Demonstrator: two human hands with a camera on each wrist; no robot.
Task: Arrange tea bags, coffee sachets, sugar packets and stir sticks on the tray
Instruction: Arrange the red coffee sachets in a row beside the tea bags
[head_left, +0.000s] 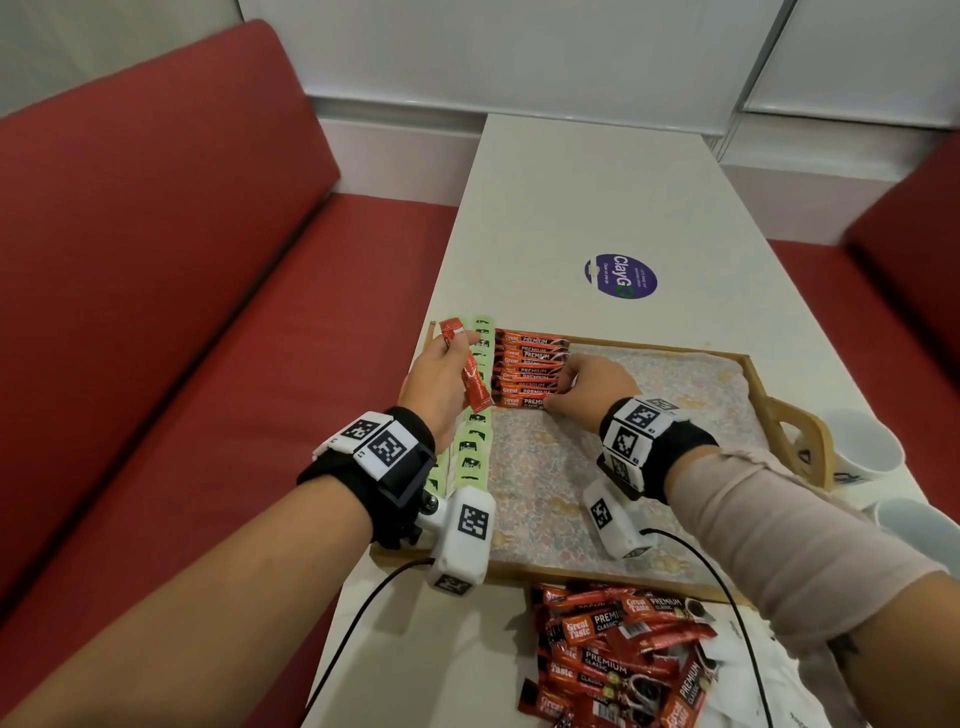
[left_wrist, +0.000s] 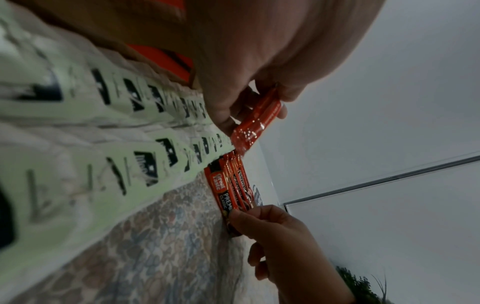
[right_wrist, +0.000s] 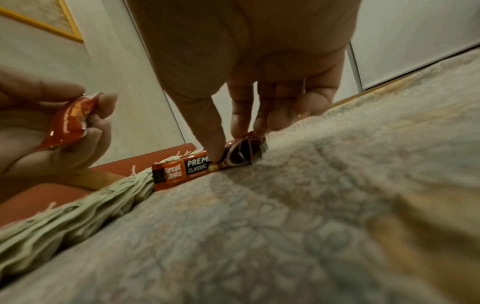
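A wooden tray (head_left: 649, 349) lined with floral cloth (right_wrist: 285, 226) holds rows of green tea bags (head_left: 475, 452) along its left side. Beside them, at the far end, lies a row of red coffee sachets (head_left: 530, 364). My right hand (head_left: 587, 387) pinches the right end of the nearest sachet (right_wrist: 182, 172) in that row, thumb in front and fingers behind. My left hand (head_left: 441, 374) hovers over the tea bags and grips a spare red coffee sachet (head_left: 470, 374), seen close in the left wrist view (left_wrist: 257, 119).
A loose pile of coffee sachets (head_left: 623, 654) lies on the white table in front of the tray. Two white cups (head_left: 867, 447) stand off the tray's right handle. A purple sticker (head_left: 621, 276) marks the table beyond. Red benches (head_left: 182, 312) flank the table.
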